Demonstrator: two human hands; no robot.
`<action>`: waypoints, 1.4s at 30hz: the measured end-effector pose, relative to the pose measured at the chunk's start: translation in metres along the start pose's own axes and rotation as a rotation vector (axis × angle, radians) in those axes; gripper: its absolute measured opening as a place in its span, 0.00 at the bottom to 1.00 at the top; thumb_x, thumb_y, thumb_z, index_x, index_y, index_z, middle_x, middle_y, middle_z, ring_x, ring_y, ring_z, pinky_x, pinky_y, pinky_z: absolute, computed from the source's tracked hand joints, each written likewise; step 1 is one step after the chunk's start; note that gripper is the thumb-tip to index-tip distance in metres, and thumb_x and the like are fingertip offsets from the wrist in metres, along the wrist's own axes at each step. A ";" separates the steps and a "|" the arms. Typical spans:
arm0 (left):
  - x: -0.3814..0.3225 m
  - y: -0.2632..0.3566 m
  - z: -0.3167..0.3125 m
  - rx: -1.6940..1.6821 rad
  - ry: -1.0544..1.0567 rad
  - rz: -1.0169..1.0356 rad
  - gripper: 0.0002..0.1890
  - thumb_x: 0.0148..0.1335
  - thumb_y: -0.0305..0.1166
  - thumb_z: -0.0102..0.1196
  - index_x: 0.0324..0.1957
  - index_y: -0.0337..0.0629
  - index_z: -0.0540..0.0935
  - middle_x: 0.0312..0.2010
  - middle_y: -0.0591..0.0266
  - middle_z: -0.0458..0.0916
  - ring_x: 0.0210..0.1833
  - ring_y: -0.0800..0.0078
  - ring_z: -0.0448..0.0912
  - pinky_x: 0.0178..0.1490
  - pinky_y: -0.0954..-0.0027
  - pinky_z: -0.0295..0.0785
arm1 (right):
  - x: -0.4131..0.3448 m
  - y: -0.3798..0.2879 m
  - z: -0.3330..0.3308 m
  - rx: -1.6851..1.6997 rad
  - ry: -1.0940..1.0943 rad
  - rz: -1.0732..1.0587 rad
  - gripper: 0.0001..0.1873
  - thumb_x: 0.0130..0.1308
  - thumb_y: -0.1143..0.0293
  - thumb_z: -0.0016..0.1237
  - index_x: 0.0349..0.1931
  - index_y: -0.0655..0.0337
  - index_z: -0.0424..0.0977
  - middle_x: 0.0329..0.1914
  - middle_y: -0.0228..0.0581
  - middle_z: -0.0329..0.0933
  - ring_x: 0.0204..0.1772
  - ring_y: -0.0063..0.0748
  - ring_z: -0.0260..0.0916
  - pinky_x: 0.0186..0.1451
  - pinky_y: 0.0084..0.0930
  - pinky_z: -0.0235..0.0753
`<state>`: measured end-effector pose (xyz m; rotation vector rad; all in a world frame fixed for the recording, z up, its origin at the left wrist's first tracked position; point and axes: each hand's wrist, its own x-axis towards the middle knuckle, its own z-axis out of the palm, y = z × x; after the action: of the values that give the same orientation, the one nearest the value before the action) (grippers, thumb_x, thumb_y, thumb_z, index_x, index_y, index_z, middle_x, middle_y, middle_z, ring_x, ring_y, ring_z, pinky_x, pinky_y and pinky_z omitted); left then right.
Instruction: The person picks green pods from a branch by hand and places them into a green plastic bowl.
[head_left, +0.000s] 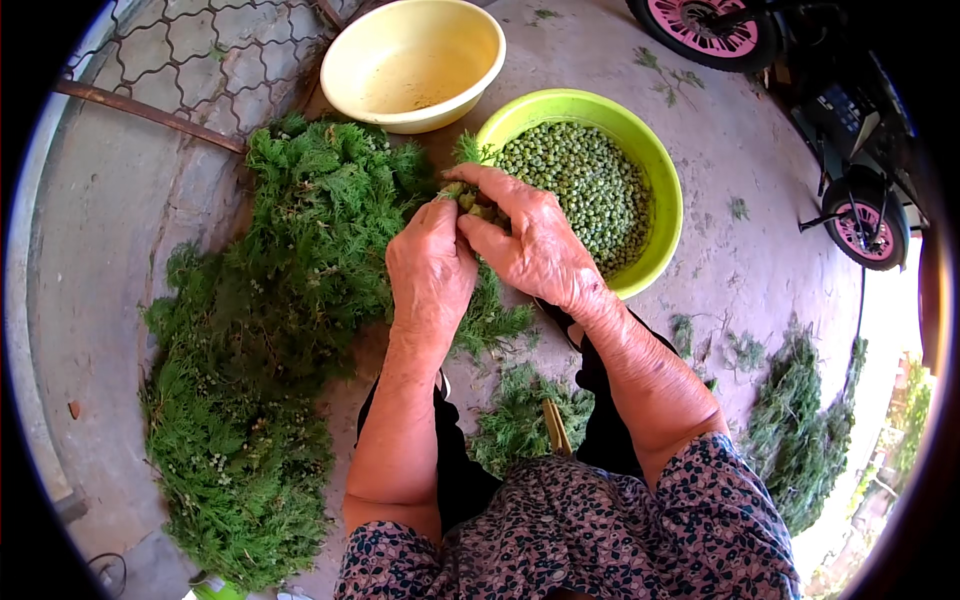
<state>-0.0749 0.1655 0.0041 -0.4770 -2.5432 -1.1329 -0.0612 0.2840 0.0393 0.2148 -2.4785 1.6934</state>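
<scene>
My left hand (433, 262) is closed on a green conifer sprig (471, 146) at the left rim of a lime-green plastic basin. Just right of it, my right hand (529, 232) has its thumb and fingers curled around small green cones (472, 202) on the same sprig. The fingertips of both hands nearly meet, and part of the sprig is hidden by them. The lime-green basin (670, 187) holds many small round green cones (581, 176), partly behind my right hand. A large heap of leafy conifer branches (315, 225) lies to the left of my hands.
A cream plastic basin (412, 56) with bits of debris stands beyond the heap. Metal mesh in a frame (157, 112) is at upper left. A vehicle with pink wheels (866, 229) stands at right. More branches (802, 427) lie at lower right and between my legs (517, 420).
</scene>
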 end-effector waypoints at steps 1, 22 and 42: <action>-0.001 0.000 0.001 0.006 0.014 0.017 0.05 0.45 0.19 0.50 0.26 0.37 0.70 0.21 0.51 0.73 0.26 0.49 0.74 0.26 0.58 0.68 | 0.000 0.002 0.001 0.009 0.007 0.003 0.18 0.52 0.74 0.43 0.46 0.65 0.64 0.31 0.54 0.73 0.37 0.50 0.73 0.40 0.34 0.72; 0.006 0.009 -0.017 -0.583 -0.086 -0.423 0.07 0.57 0.26 0.52 0.30 0.30 0.76 0.20 0.71 0.69 0.25 0.84 0.62 0.29 0.80 0.60 | 0.001 0.009 0.001 0.900 -0.092 0.395 0.07 0.63 0.67 0.43 0.37 0.60 0.67 0.21 0.27 0.64 0.17 0.13 0.55 0.16 0.10 0.49; 0.008 -0.002 -0.013 -1.075 0.158 -0.725 0.07 0.52 0.23 0.56 0.34 0.35 0.76 0.29 0.66 0.76 0.30 0.82 0.71 0.35 0.80 0.65 | 0.010 0.015 -0.028 1.334 0.297 0.605 0.13 0.67 0.67 0.31 0.44 0.65 0.64 0.37 0.46 0.72 0.36 0.39 0.73 0.30 0.27 0.72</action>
<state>-0.0812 0.1561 0.0140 0.3757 -1.7665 -2.6346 -0.0733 0.3149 0.0375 -0.6751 -0.8785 3.0210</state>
